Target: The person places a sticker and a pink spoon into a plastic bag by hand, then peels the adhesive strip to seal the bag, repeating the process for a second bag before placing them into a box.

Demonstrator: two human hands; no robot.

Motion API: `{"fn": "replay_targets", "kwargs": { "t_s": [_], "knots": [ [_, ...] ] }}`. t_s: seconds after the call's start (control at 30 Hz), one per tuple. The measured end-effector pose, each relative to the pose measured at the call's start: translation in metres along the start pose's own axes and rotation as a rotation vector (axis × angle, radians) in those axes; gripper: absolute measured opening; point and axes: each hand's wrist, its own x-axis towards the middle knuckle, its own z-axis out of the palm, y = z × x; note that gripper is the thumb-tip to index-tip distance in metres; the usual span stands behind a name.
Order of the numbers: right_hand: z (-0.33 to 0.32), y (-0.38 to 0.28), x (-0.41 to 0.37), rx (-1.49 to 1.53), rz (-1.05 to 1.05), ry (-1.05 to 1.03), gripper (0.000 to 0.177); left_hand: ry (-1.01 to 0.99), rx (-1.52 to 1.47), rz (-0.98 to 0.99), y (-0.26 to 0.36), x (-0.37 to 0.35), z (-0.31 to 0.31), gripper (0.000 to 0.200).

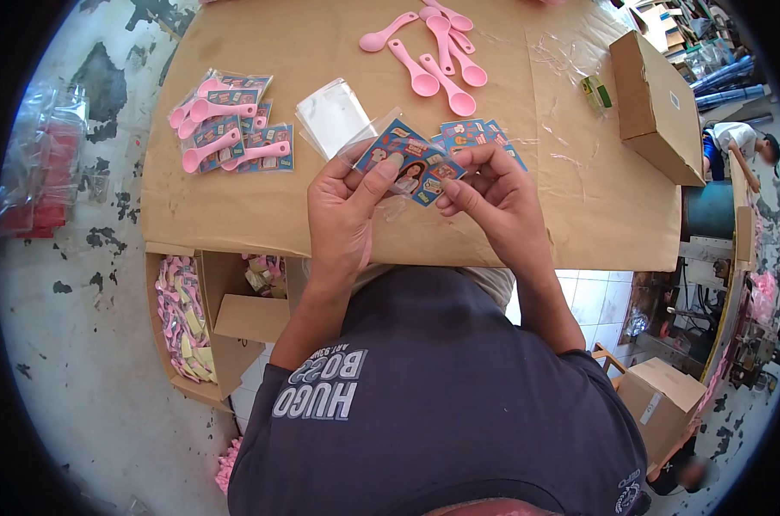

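Observation:
A blue printed card with a picture on it is held up between my two hands over the near part of the table. My left hand pinches its left side, thumb on the printed face, and a clear plastic bag shows around that end. At the card's right corner, the thumb and fingers of my right hand grip the edge. Just behind my right hand lie more printed cards. A stack of clear bags rests beyond my left hand.
Several loose pink spoons lie at the far side. To the left is a pile of bagged cards with pink spoons. A cardboard box and a green tape roll sit at right. Below left, an open carton holds packed pieces.

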Motion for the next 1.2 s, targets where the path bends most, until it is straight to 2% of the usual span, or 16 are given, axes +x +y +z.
{"fn": "replay_targets", "kwargs": {
  "t_s": [0.13, 0.33, 0.5, 0.6, 0.7, 0.83, 1.03, 1.1, 1.2],
  "knots": [
    [0.001, 0.003, 0.002, 0.116, 0.014, 0.027, 0.022, -0.048, 0.005, -0.013, -0.007, -0.002, 0.005, 0.031],
    [0.001, 0.013, 0.002, 0.057, -0.123, 0.114, 0.023, -0.085, 0.048, 0.044, -0.022, -0.007, 0.016, 0.029],
    [0.008, 0.019, 0.001, 0.093, -0.106, 0.091, 0.026, -0.113, 0.053, 0.079, -0.028, -0.009, 0.020, 0.030],
    [0.006, 0.019, 0.000, 0.132, -0.093, 0.075, 0.025, -0.131, 0.013, 0.061, -0.022, -0.010, 0.025, 0.040],
    [0.007, 0.016, -0.003, 0.115, -0.055, 0.058, 0.019, -0.102, -0.060, 0.141, -0.009, -0.005, 0.031, 0.052],
    [0.017, 0.014, -0.013, 0.057, 0.008, 0.053, 0.013, -0.215, -0.131, 0.250, 0.002, 0.004, 0.028, 0.060],
    [0.027, 0.015, -0.016, 0.055, 0.012, 0.050, 0.020, -0.303, -0.229, 0.158, 0.004, 0.003, 0.031, 0.060],
    [0.031, 0.012, -0.015, 0.062, 0.017, 0.077, 0.021, -0.385, -0.495, 0.147, 0.002, 0.003, 0.034, 0.053],
    [0.037, 0.013, -0.013, 0.064, 0.013, 0.093, 0.024, -0.340, -0.447, 0.105, 0.003, -0.003, 0.034, 0.051]
  ]
}}
